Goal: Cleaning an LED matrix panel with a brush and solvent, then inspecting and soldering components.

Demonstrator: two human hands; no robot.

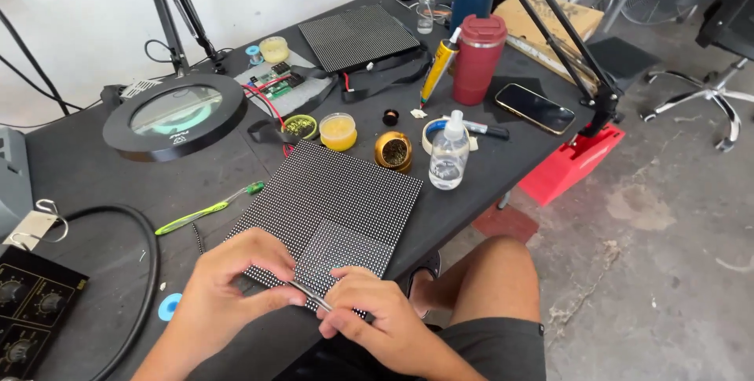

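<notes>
1. The left hand (pixel 228 287) and right hand (pixel 377 318) are pinching a thin metal tool (pixel 310 296) between their fingertips, both closed on it, over the near corner of the black LED panel (pixel 330 208).
2. The panel is lying flat on the dark surface (pixel 94 185), its near edge overhanging toward the person's lap.
3. Judging by that overhang, downward pressure could be tipping the panel off.
4. A slipping tool tip might be scratching the tiny diodes.
5. The clear bottle (pixel 449 153) is standing just beside the panel; a bump could be toppling it.
</notes>
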